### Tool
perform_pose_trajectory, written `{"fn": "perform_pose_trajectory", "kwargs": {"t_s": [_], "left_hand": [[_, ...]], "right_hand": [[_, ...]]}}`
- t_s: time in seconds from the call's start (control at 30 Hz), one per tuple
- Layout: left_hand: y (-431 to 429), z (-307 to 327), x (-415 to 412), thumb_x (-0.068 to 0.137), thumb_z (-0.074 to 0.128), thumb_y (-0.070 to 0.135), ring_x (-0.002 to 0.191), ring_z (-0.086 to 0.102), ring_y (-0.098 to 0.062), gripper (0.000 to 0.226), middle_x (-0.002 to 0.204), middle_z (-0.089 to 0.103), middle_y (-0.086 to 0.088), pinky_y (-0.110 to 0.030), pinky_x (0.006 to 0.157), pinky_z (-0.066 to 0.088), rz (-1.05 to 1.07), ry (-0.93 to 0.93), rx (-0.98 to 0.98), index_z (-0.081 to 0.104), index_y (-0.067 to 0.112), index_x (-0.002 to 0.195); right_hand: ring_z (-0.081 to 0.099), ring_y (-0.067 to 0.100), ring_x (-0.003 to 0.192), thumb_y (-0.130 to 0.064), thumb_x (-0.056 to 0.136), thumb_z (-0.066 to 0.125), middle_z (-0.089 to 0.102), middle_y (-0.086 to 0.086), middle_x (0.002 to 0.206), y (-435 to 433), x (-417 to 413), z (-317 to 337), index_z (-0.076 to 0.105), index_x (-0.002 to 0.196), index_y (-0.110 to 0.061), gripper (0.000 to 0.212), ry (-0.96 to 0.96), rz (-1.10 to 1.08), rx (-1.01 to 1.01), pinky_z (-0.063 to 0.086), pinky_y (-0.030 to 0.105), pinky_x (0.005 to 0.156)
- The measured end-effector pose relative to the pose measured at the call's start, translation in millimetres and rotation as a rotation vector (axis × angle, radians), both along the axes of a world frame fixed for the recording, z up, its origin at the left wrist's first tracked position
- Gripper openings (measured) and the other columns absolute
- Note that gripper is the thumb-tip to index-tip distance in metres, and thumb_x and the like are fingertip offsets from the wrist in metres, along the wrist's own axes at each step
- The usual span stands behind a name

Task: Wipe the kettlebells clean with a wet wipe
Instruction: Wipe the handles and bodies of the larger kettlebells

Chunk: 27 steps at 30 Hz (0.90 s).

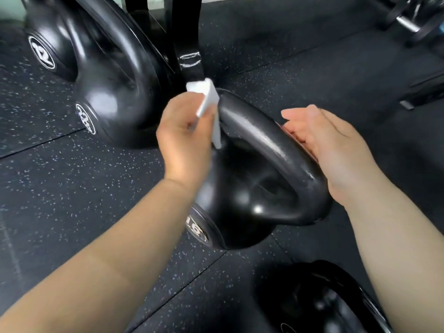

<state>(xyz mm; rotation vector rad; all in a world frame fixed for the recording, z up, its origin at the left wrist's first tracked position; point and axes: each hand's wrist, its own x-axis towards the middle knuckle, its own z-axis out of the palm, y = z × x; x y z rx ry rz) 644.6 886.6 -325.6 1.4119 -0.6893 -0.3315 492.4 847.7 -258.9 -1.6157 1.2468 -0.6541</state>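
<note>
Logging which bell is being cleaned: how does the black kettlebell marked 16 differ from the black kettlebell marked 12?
The black kettlebell marked 16 is in hand: the left hand presses a white wipe to its handle, and the right hand rests on it. The black kettlebell marked 12 stands untouched, farther off at upper left. Both are glossy black with white-ringed numbers.

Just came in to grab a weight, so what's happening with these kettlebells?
A person is wiping them down. Their left hand pinches a white wet wipe against the handle of the kettlebell marked 16, while the right hand rests against the handle's other side. Other kettlebells stand nearby on the rubber floor.
</note>
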Motion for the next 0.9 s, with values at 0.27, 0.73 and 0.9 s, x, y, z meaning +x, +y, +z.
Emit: {"fn": "perform_pose_trajectory", "kwargs": {"t_s": [0.27, 0.73, 0.9], "left_hand": [[43.1, -11.2, -85.9, 0.073, 0.06, 0.007, 0.089, 0.049, 0.02, 0.011, 0.089, 0.05, 0.015, 0.001, 0.072, 0.038, -0.42, -0.069, -0.14, 0.068, 0.009, 0.08], [11.0, 6.1, 40.9, 0.084, 0.053, 0.011, 0.098, 0.056, 0.002, 0.027, 0.104, 0.064, 0.011, -0.017, 0.092, 0.044, -0.161, -0.052, -0.053, 0.059, 0.025, 0.106], [-0.9, 5.6, 30.5, 0.084, 0.036, 0.055, 0.127, 0.04, -0.008, 0.045, 0.124, 0.051, 0.005, -0.036, 0.112, 0.029, -0.58, -0.16, -0.002, 0.057, 0.027, 0.112]], "right_hand": [[0.062, -0.004, 0.084, -0.035, 0.092, 0.038, 0.067, -0.014, 0.086, 3.4, -0.8, 2.0, 0.063, 0.079, -0.037, 0.028, 0.081, 0.027, -0.069, 0.048, 0.01, 0.075], [0.047, 0.016, 0.101, -0.041, 0.088, 0.042, 0.052, -0.006, 0.122, 3.4, 42.6, 9.8, 0.031, 0.133, -0.031, 0.047, 0.665, 0.354, -0.446, 0.023, 0.02, 0.061], [0.042, 0.014, 0.117, -0.043, 0.085, 0.044, 0.047, -0.009, 0.132, 3.6, 39.7, 7.7, 0.028, 0.135, -0.035, 0.054, 0.658, 0.353, -0.418, 0.02, 0.015, 0.068]]}}
